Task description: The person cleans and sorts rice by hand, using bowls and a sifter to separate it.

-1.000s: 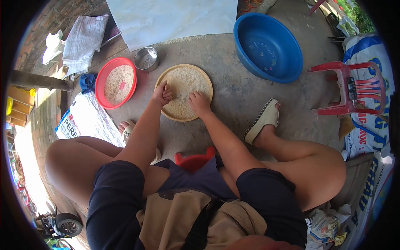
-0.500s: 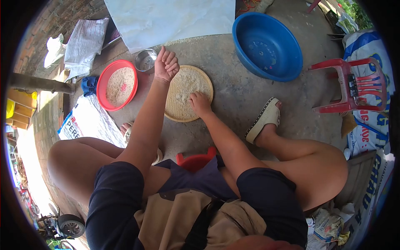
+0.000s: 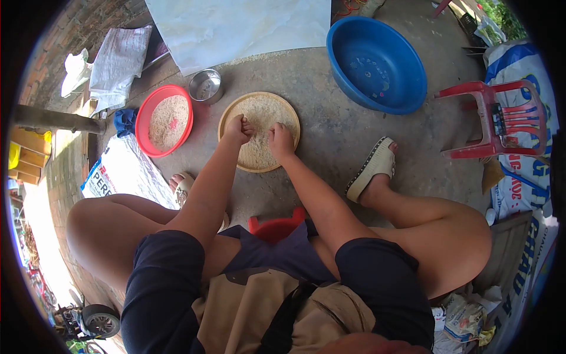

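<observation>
A round woven bamboo tray (image 3: 253, 164) lies on the concrete floor in front of me, with pale rice-like grain (image 3: 261, 112) spread across it. Over the tray's left part is my left hand (image 3: 237, 128), its fingers curled closed. My right hand (image 3: 282, 140) is at the tray's right side, close to the grain, with the fingers also bent together. What either hand pinches, if anything, is too small or hidden to tell. Left of the tray stands a red basin (image 3: 139, 131) holding more grain (image 3: 169, 121) with a pink patch on it. A metal bowl (image 3: 206, 86) sits just behind.
A large blue tub (image 3: 377, 65) stands at the back right. Farther right is a red plastic chair (image 3: 489, 121) beside printed sacks (image 3: 516, 65). A pale sheet (image 3: 242, 29) lies at the back. My sandalled feet flank the tray, and a white sack (image 3: 127, 171) lies at left.
My left hand has come down from a raised position near the metal bowl to over the tray. My right hand has shifted only slightly, staying at the tray's right side.
</observation>
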{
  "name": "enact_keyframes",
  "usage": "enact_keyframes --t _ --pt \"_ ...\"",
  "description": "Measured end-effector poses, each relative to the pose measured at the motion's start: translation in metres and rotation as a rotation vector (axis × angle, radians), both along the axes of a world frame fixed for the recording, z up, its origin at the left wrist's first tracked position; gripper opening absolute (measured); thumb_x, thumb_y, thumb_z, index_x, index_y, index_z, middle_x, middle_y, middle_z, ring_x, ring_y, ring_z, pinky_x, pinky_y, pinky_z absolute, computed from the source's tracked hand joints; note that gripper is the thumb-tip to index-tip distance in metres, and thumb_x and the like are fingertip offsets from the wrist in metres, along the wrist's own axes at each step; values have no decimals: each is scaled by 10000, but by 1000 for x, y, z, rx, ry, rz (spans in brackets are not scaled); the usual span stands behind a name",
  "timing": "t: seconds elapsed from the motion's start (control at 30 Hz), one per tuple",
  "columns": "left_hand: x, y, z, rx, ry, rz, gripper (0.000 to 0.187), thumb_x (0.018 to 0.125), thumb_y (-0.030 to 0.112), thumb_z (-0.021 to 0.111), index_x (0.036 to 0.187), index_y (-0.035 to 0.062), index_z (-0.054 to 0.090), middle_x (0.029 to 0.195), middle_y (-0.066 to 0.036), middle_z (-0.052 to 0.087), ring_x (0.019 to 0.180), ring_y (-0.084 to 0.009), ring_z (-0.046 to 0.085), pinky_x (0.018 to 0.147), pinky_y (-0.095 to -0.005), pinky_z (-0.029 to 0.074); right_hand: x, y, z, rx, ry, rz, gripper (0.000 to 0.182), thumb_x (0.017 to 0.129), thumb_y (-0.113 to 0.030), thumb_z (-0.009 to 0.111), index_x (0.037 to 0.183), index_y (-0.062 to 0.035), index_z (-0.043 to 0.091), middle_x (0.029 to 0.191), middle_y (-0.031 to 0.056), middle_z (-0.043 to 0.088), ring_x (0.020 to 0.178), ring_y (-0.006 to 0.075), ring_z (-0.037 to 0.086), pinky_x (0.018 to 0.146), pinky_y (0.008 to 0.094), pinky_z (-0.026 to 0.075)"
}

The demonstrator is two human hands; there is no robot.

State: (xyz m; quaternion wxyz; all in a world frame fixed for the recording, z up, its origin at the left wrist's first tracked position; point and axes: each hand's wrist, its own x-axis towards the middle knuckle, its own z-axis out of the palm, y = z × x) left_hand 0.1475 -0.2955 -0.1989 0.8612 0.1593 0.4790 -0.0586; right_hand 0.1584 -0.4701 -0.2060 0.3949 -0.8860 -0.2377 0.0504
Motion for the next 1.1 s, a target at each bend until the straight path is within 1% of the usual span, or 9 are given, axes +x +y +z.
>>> enact_keyframes --t 0.13,0.2,0.3,0.4,0.5,0.6,0.73,0.93,1.1 --pt "-7 -3 -29 29 18 -94 319 944 275 394 675 112 445 562 -7 431 467 -116 430 381 -225 342 10 25 24 211 -44 -26 108 794 -117 597 824 -29 543 813 136 586 838 320 548 722 418 445" --pt "2 -7 -47 56 -22 -141 263 936 251 405 748 90 493 719 -54 549 632 -174 562 532 -254 479 9 33 39 271 -88 21 107 793 -120 598 826 -30 552 804 133 591 833 312 543 726 409 445" --pt "0 -23 7 12 -331 -294 227 920 233 432 767 85 508 807 -73 580 729 -212 595 646 -283 517 6 40 54 200 -260 190 150 787 -144 596 895 -41 576 837 102 595 869 294 505 788 388 420" --pt "6 -30 22 90 -266 -220 242 923 240 434 751 91 515 733 -45 558 666 -179 559 575 -276 481 4 33 51 233 -323 53 201 803 -201 592 942 -59 555 980 121 567 896 309 501 813 410 412" --pt "11 -8 -24 -3 -194 -152 278 928 252 430 698 107 489 637 -11 495 559 -137 484 453 -249 388 1 11 45 163 -408 26 256 815 -234 590 989 -55 536 1045 120 518 942 308 490 832 410 404" --pt "-2 3 -22 -87 -198 -136 325 938 275 418 653 122 447 575 18 420 482 -104 396 384 -228 272 -1 -14 21 -39 -285 25 250 819 -221 586 986 -40 540 1057 124 501 987 321 468 881 424 387" --pt "-18 8 -20 33 -109 -66 331 939 283 419 647 126 416 569 25 395 457 -95 379 362 -209 264 1 -32 -10 -121 -290 173 208 826 -195 576 962 -41 544 1020 121 502 997 309 477 879 411 395" --pt "-18 6 -26 183 -24 -85 299 946 284 406 739 86 492 629 -13 501 536 -130 491 445 -228 407 8 -16 -12 -97 -61 111 101 828 -121 564 885 -39 551 948 130 530 917 315 528 791 403 446" --pt "-10 6 -49 187 -177 -205 309 950 288 386 928 24 545 868 -92 575 821 -209 568 723 -318 478 -2 15 24 200 -151 107 64 822 -87 551 859 -38 570 893 141 538 818 332 545 720 415 452"
